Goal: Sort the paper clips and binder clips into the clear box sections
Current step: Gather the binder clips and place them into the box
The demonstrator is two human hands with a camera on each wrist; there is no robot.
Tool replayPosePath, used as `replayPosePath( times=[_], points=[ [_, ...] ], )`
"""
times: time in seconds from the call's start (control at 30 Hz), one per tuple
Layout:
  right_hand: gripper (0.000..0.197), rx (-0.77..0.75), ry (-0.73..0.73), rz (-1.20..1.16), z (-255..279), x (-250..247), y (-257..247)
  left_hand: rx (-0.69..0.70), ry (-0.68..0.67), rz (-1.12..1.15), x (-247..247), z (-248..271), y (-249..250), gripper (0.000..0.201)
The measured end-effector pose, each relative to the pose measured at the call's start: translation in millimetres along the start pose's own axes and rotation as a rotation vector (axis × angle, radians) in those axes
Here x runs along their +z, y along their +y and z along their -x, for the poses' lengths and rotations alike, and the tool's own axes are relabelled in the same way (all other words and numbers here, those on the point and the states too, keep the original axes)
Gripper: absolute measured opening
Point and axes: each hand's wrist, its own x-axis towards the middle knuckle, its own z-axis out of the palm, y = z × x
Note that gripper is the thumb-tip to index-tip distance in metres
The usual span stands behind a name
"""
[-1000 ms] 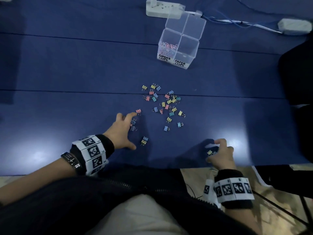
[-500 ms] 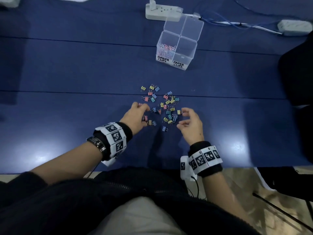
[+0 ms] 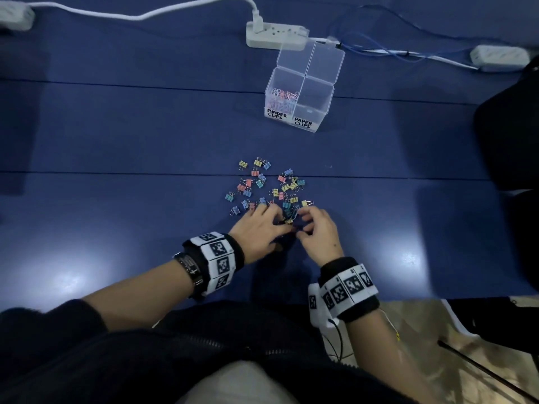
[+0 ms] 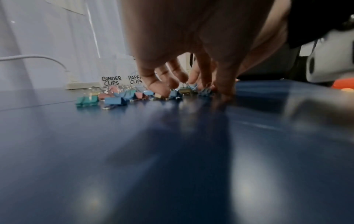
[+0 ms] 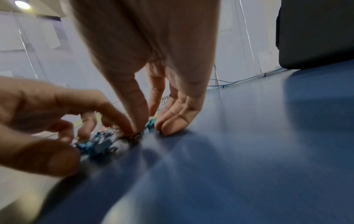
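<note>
While both hands crowd the near edge of the heap of binder clips (image 3: 264, 186) on the blue table (image 3: 116, 217), the left hand (image 3: 256, 231) has its fingers curled down among the clips and the right hand (image 3: 316, 231) pinches at a teal one with thumb and fingertips, though whether either has a firm hold I cannot tell. Scooping many at once could let small clips slip free and scatter. Worse, the clear box (image 3: 300, 94), well beyond the heap, already holds paper clips (image 3: 281, 97) behind its "BINDER CLIPS" label, so dropping by label would mix the two kinds.
</note>
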Motion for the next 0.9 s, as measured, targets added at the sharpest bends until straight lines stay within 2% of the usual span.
replayPosePath(
  times=[0.1, 0.2, 0.27, 0.4, 0.63, 0.77, 0.83, 0.9],
  points=[
    [0.039, -0.010, 0.066, 0.012, -17, -8, -4, -0.047, 0.013, -0.036, -7, -10, -8, 0.039],
    [0.041, -0.021, 0.017, 0.084, -32, -15, -6, -0.145, 0.077, 0.056, -17, -15, -26, 0.030],
    [0.037, -0.022, -0.022, 0.125, -40, -17, -8, -0.179, 0.142, 0.104, -21, -14, -35, 0.033],
    [0.013, -0.048, -0.059, 0.213, -50, -18, -14, -0.156, 0.212, 0.142, -25, -12, -36, 0.042],
    [0.012, -0.097, -0.131, 0.270, -44, -20, -10, -0.139, 0.141, 0.015, -28, -27, -11, 0.054],
    [0.008, -0.112, -0.097, 0.062, -36, -21, -8, -0.102, 0.121, 0.036, -31, -32, -5, 0.044],
    [0.009, -0.109, -0.075, -0.065, -32, -23, -8, -0.093, 0.156, 0.166, -33, -32, -7, 0.034],
    [0.021, -0.111, -0.046, -0.208, -28, -24, -8, -0.096, 0.190, 0.348, -34, -30, -9, 0.032]
  ],
)
